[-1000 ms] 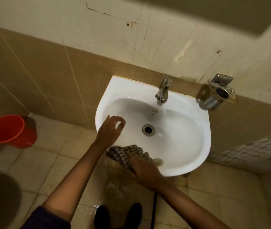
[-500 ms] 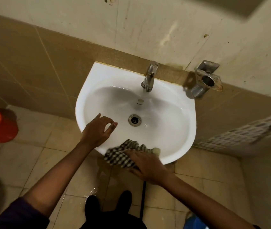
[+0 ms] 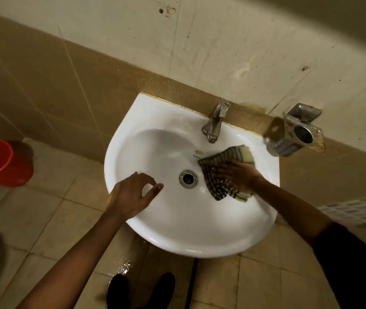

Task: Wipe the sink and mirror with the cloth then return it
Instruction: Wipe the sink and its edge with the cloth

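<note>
A white wall-mounted sink (image 3: 191,239) fills the middle of the view, with a metal tap (image 3: 215,121) at its back and a drain (image 3: 188,179) in the bowl. My right hand (image 3: 238,175) presses a dark checked cloth (image 3: 220,190) flat against the bowl's right inner side, just right of the drain. My left hand (image 3: 130,195) rests on the sink's left front rim with curled fingers and holds nothing. The dark lower edge of what may be the mirror (image 3: 324,16) shows at the top right.
A metal holder (image 3: 298,132) juts from the wall right of the tap. An orange bucket (image 3: 1,162) stands on the tiled floor at the left. A white perforated rack (image 3: 356,209) is at the right edge. My dark shoes (image 3: 140,291) stand on wet tiles below the sink.
My right hand has carried the cloth from the sink's front rim up into the right side of the bowl. My left hand has stayed on the left rim. The view has shifted.
</note>
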A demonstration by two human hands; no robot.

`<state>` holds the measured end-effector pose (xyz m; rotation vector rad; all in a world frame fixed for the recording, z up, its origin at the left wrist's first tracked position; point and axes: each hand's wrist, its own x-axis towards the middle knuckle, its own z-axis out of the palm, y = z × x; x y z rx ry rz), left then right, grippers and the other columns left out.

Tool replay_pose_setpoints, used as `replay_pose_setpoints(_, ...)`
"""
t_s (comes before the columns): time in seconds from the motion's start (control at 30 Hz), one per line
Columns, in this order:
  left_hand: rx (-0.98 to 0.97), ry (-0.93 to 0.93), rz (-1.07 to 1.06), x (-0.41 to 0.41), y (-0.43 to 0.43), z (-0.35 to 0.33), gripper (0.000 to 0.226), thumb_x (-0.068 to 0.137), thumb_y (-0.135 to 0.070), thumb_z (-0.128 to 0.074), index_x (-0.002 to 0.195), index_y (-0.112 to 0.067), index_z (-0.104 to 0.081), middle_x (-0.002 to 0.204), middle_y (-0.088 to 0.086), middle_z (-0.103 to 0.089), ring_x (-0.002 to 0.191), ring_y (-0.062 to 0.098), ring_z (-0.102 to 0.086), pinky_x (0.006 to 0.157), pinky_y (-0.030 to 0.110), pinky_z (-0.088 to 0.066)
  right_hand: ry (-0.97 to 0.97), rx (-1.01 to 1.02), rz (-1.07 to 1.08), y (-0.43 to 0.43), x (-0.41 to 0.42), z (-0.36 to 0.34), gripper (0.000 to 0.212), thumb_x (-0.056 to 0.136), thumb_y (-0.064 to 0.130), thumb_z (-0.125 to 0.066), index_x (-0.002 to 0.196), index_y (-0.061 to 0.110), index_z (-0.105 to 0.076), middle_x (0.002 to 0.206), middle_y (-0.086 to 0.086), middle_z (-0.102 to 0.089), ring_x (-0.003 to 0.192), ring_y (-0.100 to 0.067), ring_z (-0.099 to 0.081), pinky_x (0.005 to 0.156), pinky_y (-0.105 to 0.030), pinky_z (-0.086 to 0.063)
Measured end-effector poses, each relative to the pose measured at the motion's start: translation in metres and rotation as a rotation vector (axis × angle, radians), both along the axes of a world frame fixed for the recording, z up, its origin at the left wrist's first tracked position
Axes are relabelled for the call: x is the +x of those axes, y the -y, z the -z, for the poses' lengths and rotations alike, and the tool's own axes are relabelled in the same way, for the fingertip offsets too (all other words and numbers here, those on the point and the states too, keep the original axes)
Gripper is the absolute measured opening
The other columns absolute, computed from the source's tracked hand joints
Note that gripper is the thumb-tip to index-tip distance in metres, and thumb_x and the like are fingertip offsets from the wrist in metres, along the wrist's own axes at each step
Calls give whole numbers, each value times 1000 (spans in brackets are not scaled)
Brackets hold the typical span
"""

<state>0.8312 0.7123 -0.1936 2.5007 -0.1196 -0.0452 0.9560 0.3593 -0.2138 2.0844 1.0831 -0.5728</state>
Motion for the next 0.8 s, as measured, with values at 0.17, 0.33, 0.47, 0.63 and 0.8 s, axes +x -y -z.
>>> replay_pose_setpoints(0.17,63,-17,3,6,-1,5,82,71,-83,-11,101,-31,-67,117,-12,-65,117,10,-55,74,22,-38,-19,182,-57,-45,26,35,60,77,20,-57,134,16,-39,132,1,-57,122,-16,-53,115,-31,-4)
replay_pose_setpoints(0.33,77,-20,-14,3,0,6,84,70,-83,-13,101,-29,-68,118,-9,-66,108,13,-60,70,22,-36,-79,340,220,-21,-14,35,56,86,38,-24,137,25,-42,140,1,-50,132,-21,-43,113,-44,-22)
replay_pose_setpoints(0.47,40,-23,-6,4,0,8,82,72,-84,-10,103,-30,-65,125,-12,-60,120,8,-52,76,23,-43,-190,385,589,-29,-67,26,69,91,53,4,146,21,-22,156,-4,-17,144,-25,-11,113,-56,5)
replay_pose_setpoints(0.63,-37,102,103,6,-4,12,65,85,-66,-27,134,-27,-45,153,-8,-27,143,8,-14,111,39,-31,-909,946,1230,-168,-134,-8,30,100,16,-35,125,1,-44,109,-7,-64,88,-7,-54,78,-17,-43)
replay_pose_setpoints(0.8,-54,100,119,7,-4,6,82,84,-74,-13,145,-23,-29,157,-8,-13,145,9,-4,119,39,-9,-900,933,1118,-200,-143,-21,28,102,21,-30,126,12,-42,101,7,-61,79,19,-55,76,-4,-41)
